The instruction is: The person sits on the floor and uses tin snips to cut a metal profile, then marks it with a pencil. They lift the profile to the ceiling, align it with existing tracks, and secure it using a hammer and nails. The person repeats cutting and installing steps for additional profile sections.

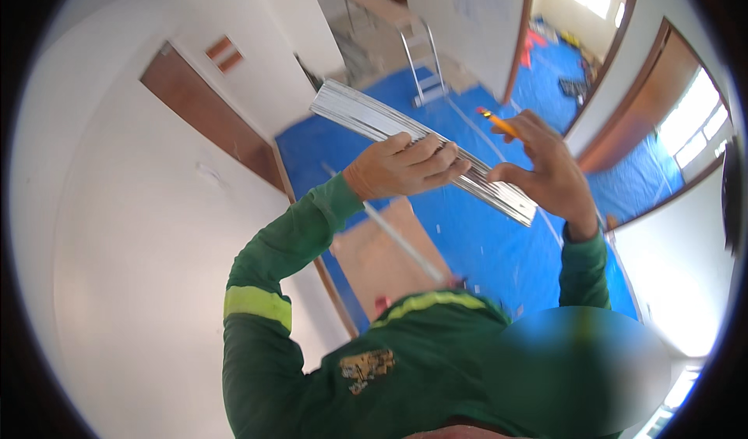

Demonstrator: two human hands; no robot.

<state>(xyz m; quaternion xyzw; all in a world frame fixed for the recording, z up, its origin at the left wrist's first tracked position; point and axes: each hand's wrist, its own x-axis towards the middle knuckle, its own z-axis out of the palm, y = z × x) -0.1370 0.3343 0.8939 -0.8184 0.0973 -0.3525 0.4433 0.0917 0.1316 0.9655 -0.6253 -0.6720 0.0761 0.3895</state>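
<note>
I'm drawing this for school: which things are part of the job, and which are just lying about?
Probably part of the job:
- silvery strips, in the left hand
- pencil, in the right hand

Probably just about:
- tan panel
- metal-legged platform

Strips point(358, 113) in L hand point(405, 162), nr pencil point(500, 123)

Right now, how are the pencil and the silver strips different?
The pencil is orange-yellow with a reddish end; the strips are shiny silver. The pencil looks short and thin, while the strips are much longer and, stacked together, wider. The right hand holds the pencil; the left hand grips the strips. Both are straight and slant down toward the picture's right.
</note>
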